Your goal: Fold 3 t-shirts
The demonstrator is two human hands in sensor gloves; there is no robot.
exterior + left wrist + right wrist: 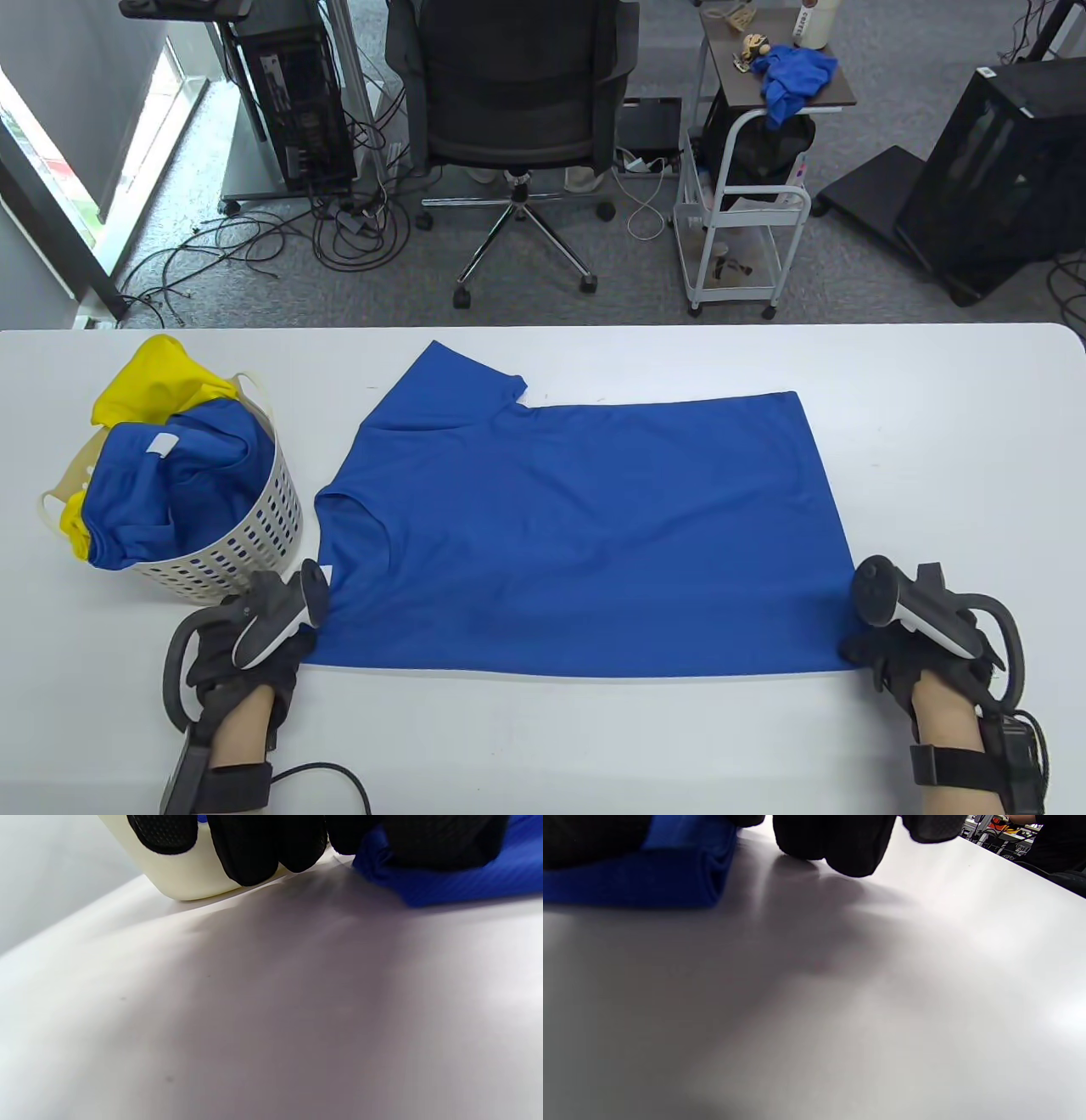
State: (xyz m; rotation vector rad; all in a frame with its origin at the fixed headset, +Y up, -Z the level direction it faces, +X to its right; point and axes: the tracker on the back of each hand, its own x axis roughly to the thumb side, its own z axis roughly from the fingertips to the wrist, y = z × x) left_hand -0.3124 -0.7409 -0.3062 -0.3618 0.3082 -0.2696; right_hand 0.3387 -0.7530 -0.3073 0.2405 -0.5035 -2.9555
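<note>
Blue cloth fills the space between our hands: the shirt lies flat on the table, collar toward the left hand, hem toward the right, with one sleeve sticking out on the far side and the near sleeve out of sight, apparently tucked under. We judge it is spread this way so the long near edge can be lifted and folded away from us in one move.

Our left hand pinches the near corner at the shoulder end; the left wrist view shows blue fabric bunched under a curled finger while the other fingers hang just above the table. Our right hand grips the near hem corner, and its wrist view shows a doubled fold of cloth caught under the glove. Holding both ends keeps the edge taut, so the fold should come out straight.

Just beyond the left hand stands the basket, holding more blue and yellow garments, close enough to reach once this shirt is done.
</note>
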